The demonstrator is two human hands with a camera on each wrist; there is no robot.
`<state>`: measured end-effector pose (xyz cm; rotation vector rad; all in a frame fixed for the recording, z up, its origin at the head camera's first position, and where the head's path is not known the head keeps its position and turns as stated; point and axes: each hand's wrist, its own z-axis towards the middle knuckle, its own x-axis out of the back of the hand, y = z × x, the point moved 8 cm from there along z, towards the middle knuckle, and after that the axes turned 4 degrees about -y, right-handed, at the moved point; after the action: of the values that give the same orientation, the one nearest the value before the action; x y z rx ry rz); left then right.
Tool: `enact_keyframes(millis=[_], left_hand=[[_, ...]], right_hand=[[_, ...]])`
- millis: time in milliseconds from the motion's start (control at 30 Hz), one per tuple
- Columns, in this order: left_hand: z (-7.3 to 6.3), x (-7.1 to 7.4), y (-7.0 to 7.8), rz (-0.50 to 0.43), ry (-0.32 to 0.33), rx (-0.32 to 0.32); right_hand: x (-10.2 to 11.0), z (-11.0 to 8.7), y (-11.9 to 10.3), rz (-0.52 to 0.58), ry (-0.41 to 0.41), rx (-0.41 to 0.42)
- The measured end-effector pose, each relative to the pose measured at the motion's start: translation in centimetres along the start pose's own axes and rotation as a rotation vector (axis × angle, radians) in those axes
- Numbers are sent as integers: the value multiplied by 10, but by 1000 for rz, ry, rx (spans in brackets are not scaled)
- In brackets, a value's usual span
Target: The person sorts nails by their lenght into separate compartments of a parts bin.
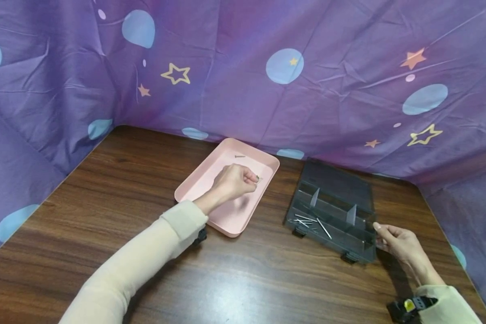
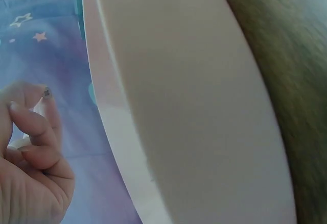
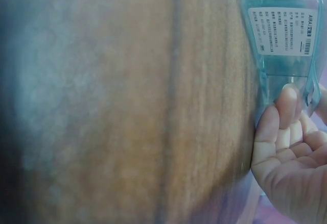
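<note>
Above the pink tray (image 1: 186, 191), my left hand (image 1: 235, 182) pinches a small screw (image 1: 258, 178) between thumb and fingertips. Its cross-slotted head shows in the left wrist view at the fingertips (image 2: 51, 106); the shank is mostly hidden. One more screw (image 1: 240, 156) lies on the tray's floor near the far end. My right hand (image 1: 398, 245) grips the right end wall of a dark see-through compartment box (image 1: 328, 240), thumb at the rim and fingers against the outside. The box lies with its lid open toward the curtain. Several screws or pins (image 1: 303, 220) lie in its front left compartment.
A patterned purple curtain (image 1: 243, 90) rises behind the wooden table (image 1: 117, 202). Two clear dividers (image 1: 351, 215) split the back row of the box, and latches (image 1: 349, 258) stick out at its front. A printed label (image 3: 282, 31) is on its surface.
</note>
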<state>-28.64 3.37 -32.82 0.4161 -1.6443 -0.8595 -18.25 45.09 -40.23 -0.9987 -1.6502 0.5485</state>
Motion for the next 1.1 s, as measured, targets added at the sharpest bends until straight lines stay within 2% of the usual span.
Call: enact_keyframes(millis=[200,400,633,900,1100], left_hand=[[5,-9,13,9,-17,-37],[11,-20,25,5,-33,-66],[14,-31,38,7,-58,-105],[17,-44,48,26,-86,-121],[19,-54,55,17,-106,-129]], right_hand=[[1,0,1,-5,17,-7],[2,1,1,60,37,37],[2,2,2,102,45,27],[2,0,0,68,54,23],[2,-1,0,100,44,23]])
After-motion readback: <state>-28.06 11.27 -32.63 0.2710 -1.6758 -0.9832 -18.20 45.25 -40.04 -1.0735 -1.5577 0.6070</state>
